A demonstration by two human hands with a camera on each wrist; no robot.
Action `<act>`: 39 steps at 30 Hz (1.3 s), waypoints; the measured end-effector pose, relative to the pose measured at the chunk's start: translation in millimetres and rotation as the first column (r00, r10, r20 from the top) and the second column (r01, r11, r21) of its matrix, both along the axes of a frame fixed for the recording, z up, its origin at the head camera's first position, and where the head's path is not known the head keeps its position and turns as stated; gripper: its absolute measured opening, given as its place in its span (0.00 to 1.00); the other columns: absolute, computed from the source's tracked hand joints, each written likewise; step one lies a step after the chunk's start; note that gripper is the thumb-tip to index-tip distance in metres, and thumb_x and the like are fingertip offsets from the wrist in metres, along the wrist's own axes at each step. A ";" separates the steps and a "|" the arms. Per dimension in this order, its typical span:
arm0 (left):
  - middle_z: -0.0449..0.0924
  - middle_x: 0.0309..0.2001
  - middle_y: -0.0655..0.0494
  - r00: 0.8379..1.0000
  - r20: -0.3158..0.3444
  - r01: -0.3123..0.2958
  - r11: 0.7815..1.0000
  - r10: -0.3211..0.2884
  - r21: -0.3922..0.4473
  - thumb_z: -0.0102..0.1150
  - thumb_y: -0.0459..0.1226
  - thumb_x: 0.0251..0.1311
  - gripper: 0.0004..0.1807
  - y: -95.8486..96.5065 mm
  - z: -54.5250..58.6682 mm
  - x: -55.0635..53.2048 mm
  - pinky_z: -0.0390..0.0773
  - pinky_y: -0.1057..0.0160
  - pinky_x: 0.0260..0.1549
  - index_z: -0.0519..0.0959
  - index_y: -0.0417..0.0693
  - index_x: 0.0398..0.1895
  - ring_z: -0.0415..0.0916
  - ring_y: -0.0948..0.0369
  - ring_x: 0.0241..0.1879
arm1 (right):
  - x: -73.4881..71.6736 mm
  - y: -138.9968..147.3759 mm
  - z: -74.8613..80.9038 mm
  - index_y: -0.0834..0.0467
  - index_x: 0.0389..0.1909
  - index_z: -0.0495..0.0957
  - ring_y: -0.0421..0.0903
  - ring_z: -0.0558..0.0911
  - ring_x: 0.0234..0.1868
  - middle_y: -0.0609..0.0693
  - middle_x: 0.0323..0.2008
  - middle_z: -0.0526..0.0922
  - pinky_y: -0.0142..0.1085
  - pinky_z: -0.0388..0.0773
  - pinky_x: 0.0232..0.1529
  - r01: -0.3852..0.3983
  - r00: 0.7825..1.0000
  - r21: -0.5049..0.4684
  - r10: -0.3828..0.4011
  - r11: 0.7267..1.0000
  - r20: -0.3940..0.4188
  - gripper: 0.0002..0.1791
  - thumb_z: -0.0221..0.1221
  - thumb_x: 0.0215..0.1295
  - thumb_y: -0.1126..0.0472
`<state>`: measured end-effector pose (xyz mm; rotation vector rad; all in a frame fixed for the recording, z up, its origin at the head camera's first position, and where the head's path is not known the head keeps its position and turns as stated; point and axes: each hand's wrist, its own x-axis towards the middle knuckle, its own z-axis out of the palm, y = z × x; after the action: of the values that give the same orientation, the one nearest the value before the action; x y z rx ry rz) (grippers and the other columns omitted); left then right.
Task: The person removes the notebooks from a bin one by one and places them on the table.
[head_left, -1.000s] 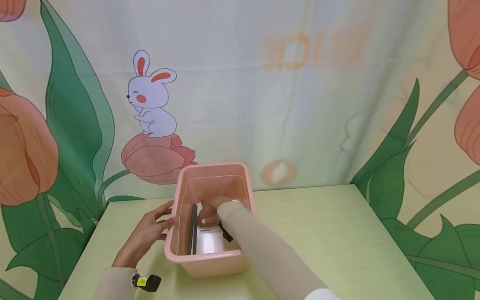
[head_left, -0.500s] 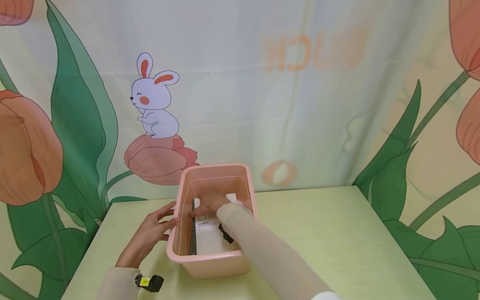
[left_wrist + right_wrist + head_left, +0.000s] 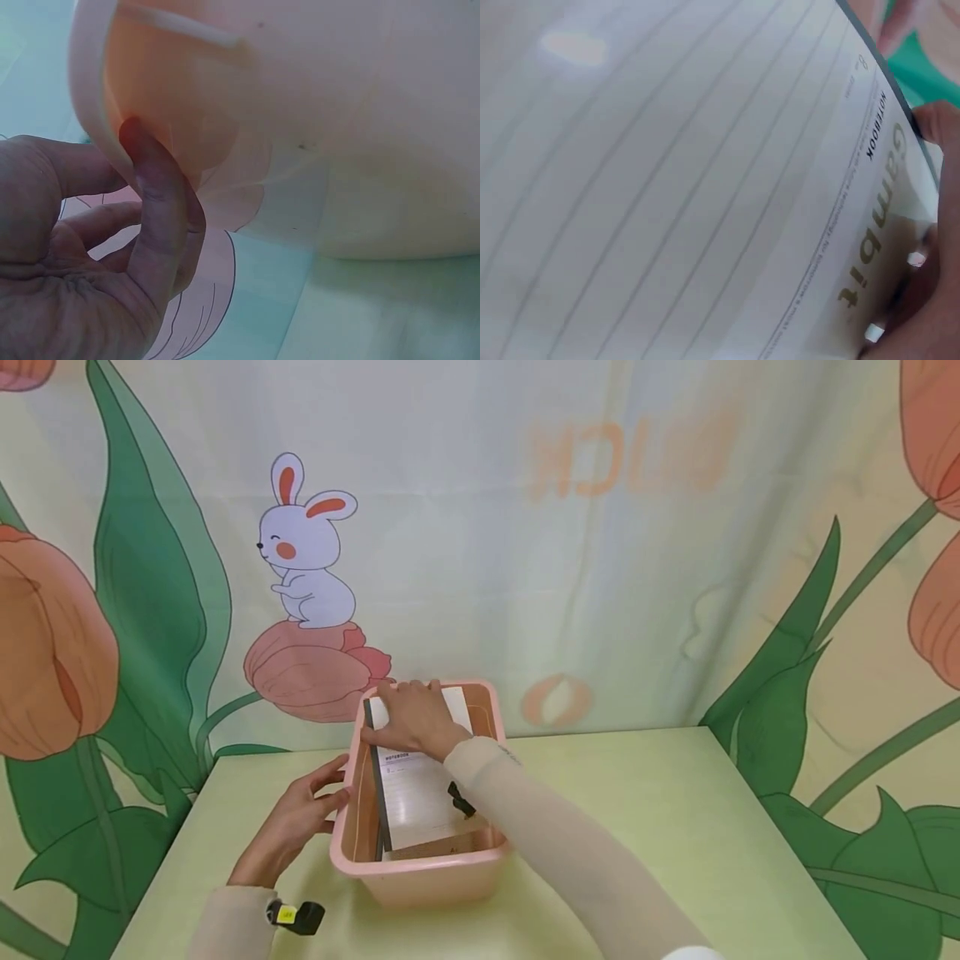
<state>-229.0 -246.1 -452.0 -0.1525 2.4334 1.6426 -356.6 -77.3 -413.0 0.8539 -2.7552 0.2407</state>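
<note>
My right hand grips the far end of a white notebook with a dark spine, fingers over its top edge and thumb at the spine. The notebook slants up inside a pink plastic bin, its far end level with the rim. In the right wrist view, the notebook's cover shows grey lines and gold "Gambit" lettering, with the thumb at its dark edge. At the bin's left side, my left hand holds the rim; the left wrist view shows its fingers pinching the bin's wall.
The bin stands on a pale green table, close to a printed curtain with tulips and a rabbit. Under the notebook, a brownish surface shows in the bin. A small black camera is strapped to the left wrist.
My right hand has come up from deep in the bin, raising the notebook's far end to rim height. The left hand stays on the bin's rim.
</note>
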 end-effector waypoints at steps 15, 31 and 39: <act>0.58 0.71 0.37 1.000 -0.021 0.005 1.000 -0.005 0.003 0.50 0.37 0.72 0.36 2.4 -2.1 0.3 0.86 0.52 0.44 0.49 0.52 0.79 0.72 0.40 0.61 | 41.3 38.5 93.1 0.48 0.41 0.73 0.41 0.70 0.35 0.42 0.31 0.72 0.39 0.66 0.43 -0.155 0.898 -0.181 0.062 0.971 -0.436 0.26 0.53 0.55 0.30; 0.58 0.71 0.38 1.000 -0.027 -0.012 1.000 0.013 0.012 0.52 0.38 0.71 0.36 0.9 -3.0 -1.1 0.86 0.53 0.44 0.50 0.54 0.79 0.72 0.41 0.61 | 66.4 168.8 136.0 0.59 0.38 0.74 0.51 0.72 0.34 0.53 0.30 0.76 0.49 0.64 0.44 -0.275 0.812 -0.413 -0.020 0.868 -0.584 0.28 0.54 0.53 0.37; 0.58 0.71 0.39 1.000 -0.023 -0.018 1.000 0.018 0.016 0.52 0.39 0.71 0.36 -1.2 -3.9 -0.5 0.86 0.54 0.44 0.51 0.56 0.79 0.73 0.42 0.61 | 74.8 247.2 102.4 0.59 0.37 0.75 0.52 0.70 0.32 0.53 0.30 0.76 0.50 0.62 0.42 -0.128 0.867 -0.417 -0.103 0.900 -0.488 0.27 0.57 0.49 0.38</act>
<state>-229.5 -247.3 -455.9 -0.1548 2.4422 1.6798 -281.7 169.9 -310.5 0.6882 -2.0904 0.5350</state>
